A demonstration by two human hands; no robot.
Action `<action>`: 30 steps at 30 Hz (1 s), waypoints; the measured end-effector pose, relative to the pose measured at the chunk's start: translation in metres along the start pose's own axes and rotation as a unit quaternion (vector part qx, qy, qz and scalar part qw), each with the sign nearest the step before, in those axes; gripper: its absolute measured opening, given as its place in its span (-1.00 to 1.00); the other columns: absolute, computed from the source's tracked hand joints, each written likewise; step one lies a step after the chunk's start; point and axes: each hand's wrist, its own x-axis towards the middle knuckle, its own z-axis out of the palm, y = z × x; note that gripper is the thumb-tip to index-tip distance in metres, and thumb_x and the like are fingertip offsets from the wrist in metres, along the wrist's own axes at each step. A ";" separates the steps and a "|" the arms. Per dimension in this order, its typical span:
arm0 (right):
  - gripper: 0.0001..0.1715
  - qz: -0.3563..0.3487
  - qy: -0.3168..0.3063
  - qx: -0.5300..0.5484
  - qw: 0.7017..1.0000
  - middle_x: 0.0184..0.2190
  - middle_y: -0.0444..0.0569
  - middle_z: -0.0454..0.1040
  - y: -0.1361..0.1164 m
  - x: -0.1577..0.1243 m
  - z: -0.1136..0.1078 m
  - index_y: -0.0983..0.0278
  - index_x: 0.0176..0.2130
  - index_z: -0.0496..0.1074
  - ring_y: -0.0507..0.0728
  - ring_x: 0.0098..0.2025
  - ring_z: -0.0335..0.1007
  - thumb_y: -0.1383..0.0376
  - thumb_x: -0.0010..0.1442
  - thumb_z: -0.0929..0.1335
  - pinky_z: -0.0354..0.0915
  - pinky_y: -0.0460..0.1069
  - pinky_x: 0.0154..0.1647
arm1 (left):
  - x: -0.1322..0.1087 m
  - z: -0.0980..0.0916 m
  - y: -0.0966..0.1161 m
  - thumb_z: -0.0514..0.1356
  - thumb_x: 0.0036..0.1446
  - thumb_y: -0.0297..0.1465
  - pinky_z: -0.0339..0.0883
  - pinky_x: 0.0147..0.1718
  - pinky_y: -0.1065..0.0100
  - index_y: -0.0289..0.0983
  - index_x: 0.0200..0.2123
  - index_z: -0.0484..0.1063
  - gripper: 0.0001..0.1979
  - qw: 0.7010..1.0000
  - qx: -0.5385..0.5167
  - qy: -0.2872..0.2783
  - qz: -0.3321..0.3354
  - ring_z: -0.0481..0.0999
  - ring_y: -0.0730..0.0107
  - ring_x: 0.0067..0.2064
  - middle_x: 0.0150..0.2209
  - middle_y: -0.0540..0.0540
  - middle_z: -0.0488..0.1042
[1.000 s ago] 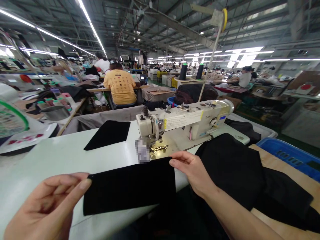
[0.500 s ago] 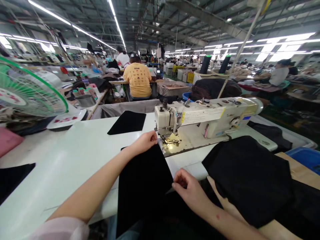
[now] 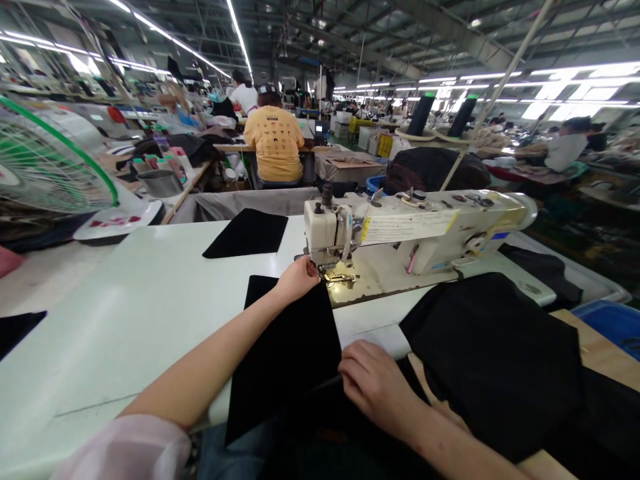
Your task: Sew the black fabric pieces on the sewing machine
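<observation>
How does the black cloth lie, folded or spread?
Spread: the black cloth lies flat on the white table, the left hand on its far corner.

- Black napped fabric panel (image 3: 285, 353): a dark, matte, roughly rectangular piece, lying flat and skewed on the white sewing table (image 3: 125, 320), its lower corner past the table edge.
- Its upper end lies just beside the presser foot (image 3: 340, 277).
- Left hand (image 3: 297, 280) rests on its upper end.
- Right hand (image 3: 375, 387) touches its lower right edge.

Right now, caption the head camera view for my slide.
Left hand and right hand on a black fabric panel beside an industrial sewing machine.
</observation>
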 end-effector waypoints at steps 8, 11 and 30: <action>-0.74 -0.010 0.021 0.034 0.999 -0.14 0.07 0.54 0.006 0.004 0.002 0.26 -0.20 0.41 0.22 -0.07 0.45 0.56 0.19 0.28 0.43 0.15 -0.03 | 0.008 -0.005 0.003 0.24 -0.04 -0.51 0.35 -0.39 0.36 -0.22 -0.40 0.29 -0.83 1.000 0.025 -0.003 -0.004 0.49 0.34 -0.41 -0.47 0.02 0.47; -0.75 -0.023 0.014 0.022 0.999 -0.13 0.09 0.56 0.006 0.003 -0.002 0.27 -0.18 0.43 0.23 -0.05 0.46 0.54 0.21 0.28 0.45 0.16 -0.01 | -0.010 -0.008 0.016 0.24 0.01 -0.50 0.40 -0.20 0.21 -0.25 -0.30 0.33 -0.83 0.997 0.067 0.042 0.007 0.51 0.17 -0.21 -0.30 -0.12 0.51; -0.76 -0.036 -0.018 -0.025 0.999 -0.06 0.10 0.52 0.041 0.051 -0.002 0.29 -0.10 0.51 0.23 0.03 0.37 0.45 0.25 0.33 0.36 0.14 0.10 | -0.101 -0.014 0.015 0.01 0.30 -0.52 0.51 -0.02 0.10 -0.31 0.00 0.48 -0.68 0.896 0.202 -0.118 0.376 0.53 0.12 0.01 -0.04 -0.25 0.56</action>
